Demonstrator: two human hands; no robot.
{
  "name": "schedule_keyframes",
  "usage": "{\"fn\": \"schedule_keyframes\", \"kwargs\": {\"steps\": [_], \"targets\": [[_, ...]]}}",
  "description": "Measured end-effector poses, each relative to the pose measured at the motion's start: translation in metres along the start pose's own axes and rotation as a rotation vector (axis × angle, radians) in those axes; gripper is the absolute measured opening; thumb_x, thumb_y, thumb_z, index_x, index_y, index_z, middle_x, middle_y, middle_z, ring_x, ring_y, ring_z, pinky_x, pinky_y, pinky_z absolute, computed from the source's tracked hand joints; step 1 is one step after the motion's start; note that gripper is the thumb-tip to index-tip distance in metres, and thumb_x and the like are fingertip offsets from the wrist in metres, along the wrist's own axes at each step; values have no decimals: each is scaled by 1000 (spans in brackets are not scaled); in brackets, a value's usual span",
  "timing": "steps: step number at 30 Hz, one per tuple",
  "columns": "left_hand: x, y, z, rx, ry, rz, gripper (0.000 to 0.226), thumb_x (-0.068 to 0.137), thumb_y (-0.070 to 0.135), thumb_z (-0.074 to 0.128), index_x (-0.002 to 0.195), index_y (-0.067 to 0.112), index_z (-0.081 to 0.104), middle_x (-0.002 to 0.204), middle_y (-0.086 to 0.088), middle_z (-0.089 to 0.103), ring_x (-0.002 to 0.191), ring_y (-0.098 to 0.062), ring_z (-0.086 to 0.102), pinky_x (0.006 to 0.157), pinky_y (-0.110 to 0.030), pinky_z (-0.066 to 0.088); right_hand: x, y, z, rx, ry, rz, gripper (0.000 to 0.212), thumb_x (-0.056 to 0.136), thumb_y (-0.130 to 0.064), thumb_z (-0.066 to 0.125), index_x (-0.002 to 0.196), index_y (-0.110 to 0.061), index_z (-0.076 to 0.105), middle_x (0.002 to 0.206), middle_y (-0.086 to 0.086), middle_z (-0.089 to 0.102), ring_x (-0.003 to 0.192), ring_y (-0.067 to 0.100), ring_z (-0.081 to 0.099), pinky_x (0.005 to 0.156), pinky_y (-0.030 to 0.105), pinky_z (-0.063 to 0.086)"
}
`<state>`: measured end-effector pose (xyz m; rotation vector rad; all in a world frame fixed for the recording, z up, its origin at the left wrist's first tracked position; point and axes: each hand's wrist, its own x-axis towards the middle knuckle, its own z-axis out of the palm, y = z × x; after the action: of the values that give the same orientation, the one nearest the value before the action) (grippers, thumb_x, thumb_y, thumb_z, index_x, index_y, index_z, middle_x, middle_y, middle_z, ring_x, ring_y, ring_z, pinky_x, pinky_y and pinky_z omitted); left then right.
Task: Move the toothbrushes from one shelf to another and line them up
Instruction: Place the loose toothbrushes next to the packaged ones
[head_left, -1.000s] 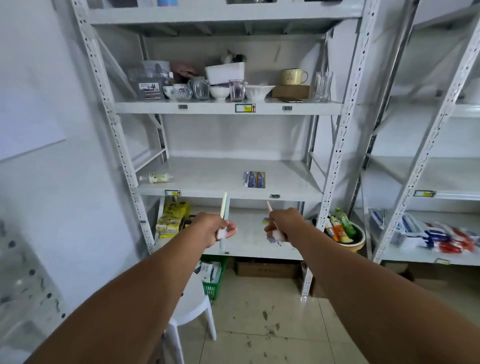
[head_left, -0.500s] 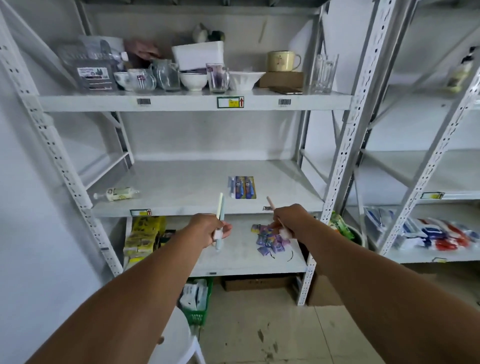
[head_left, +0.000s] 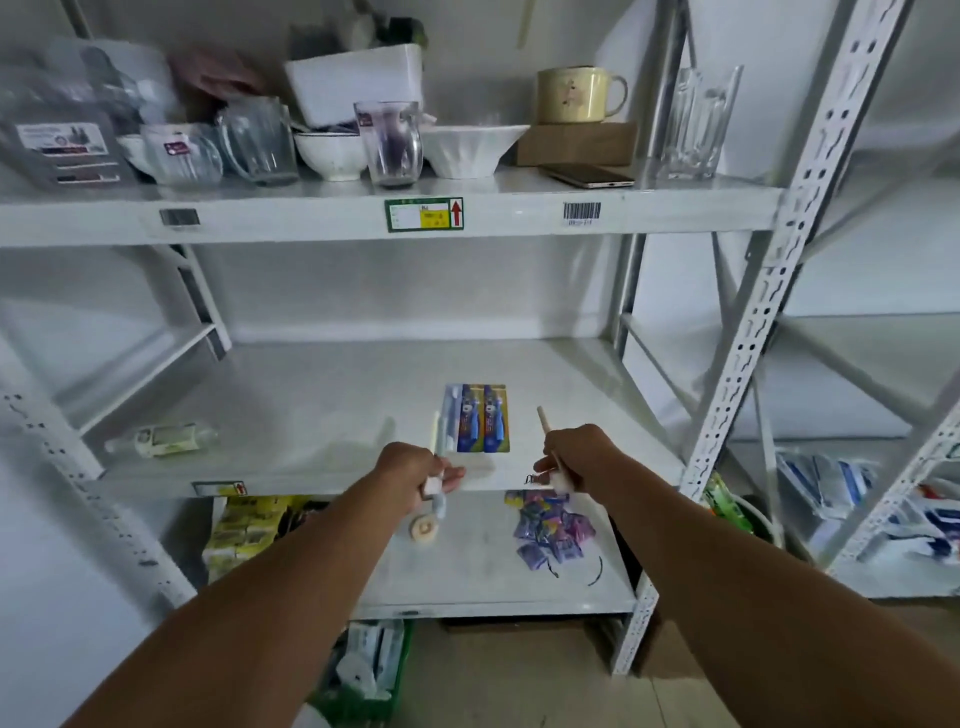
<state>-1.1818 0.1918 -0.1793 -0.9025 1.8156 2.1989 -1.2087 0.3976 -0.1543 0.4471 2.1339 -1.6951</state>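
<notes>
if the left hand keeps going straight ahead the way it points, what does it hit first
Probably the packaged toothbrushes lying on the middle shelf, just ahead of the left hand and its pale toothbrush. Depth is unclear, so it may pass over them.

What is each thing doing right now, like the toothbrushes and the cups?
Left hand: closed around a pale green toothbrush, held upright.
Right hand: closed around a beige toothbrush, tilted.
Packaged toothbrushes: lying flat on the middle shelf.
Small bottle: on its side.
Yellow mug: upright on a box.
</notes>
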Motion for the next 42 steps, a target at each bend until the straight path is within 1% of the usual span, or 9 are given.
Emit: {"fn": "schedule_keyframes", "kwargs": {"steps": [7, 11, 15, 21, 26, 30, 33, 37, 42], "targets": [[62, 23, 40, 40, 1, -27, 13, 93, -15, 40, 87, -10, 50, 115, -30, 55, 104, -39, 64, 77, -39, 53, 83, -26, -15, 18, -19, 17, 30, 88, -2, 50, 114, 13, 56, 69, 19, 66, 48, 27, 60, 49, 24, 50], [107, 37, 59, 8, -19, -35, 33, 91, -17, 43, 124, -20, 43, 87, -24, 57, 79, -33, 65, 75, -39, 55, 130, -34, -14, -17, -14, 37, 26, 89, -5, 51, 110, 9, 58, 68, 15, 68, 48, 23, 62, 51, 24, 49], [153, 49, 76, -36, -52, -24, 24, 89, -20, 46, 111, -11, 48, 82, -21, 55, 71, -30, 63, 79, -40, 56, 173, -45, -13, -8, 15, 54, 13, 91, -7, 51, 97, 4, 57, 67, 14, 67, 52, 24, 62, 53, 26, 46], [221, 46, 109, 6, -116, -12, 19, 88, -14, 52, 104, -4, 54, 78, -13, 60, 41, -12, 65, 57, -26, 55, 230, -43, -6, 12, 81, 96, 9, 92, -8, 53, 93, 0, 57, 67, 12, 68, 43, 19, 61, 49, 21, 43], [269, 26, 140, 88, -151, -65, 10, 81, -10, 62, 82, 0, 60, 65, -12, 66, 75, -29, 63, 92, -49, 52, 265, -32, -11, -51, 139, 145, 9, 93, -12, 54, 92, -5, 59, 68, 7, 69, 46, 15, 61, 44, 19, 35], [299, -1, 159, 205, -129, -119, 10, 67, 0, 68, 62, 9, 68, 65, -11, 65, 73, -28, 60, 68, -38, 51, 294, -18, -18, -146, 217, 176, 13, 88, -18, 63, 79, -9, 65, 67, 2, 68, 54, 14, 58, 52, 22, 41], [285, -1, 174, 241, -54, -116, 2, 77, 8, 69, 77, 6, 70, 70, -10, 61, 66, -23, 56, 56, -30, 44, 308, -7, -24, -337, 268, 161, 18, 83, -29, 69, 82, -11, 69, 69, 1, 63, 60, 17, 59, 57, 23, 48], [287, -7, 191, 329, -60, -99, 28, 83, 11, 67, 110, 4, 69, 92, -9, 68, 84, -23, 62, 67, -29, 52, 315, 7, -31, -452, 235, 170, 30, 89, -32, 63, 103, -8, 72, 82, 3, 68, 68, 16, 60, 48, 17, 38], [287, -8, 215, 651, 136, -23, 31, 83, 24, 71, 105, 3, 71, 101, -14, 72, 84, -28, 70, 72, -34, 59, 324, 17, -27, -470, 237, 99, 23, 85, -23, 63, 103, -12, 73, 99, 6, 73, 91, 22, 68, 63, 20, 40]]}}
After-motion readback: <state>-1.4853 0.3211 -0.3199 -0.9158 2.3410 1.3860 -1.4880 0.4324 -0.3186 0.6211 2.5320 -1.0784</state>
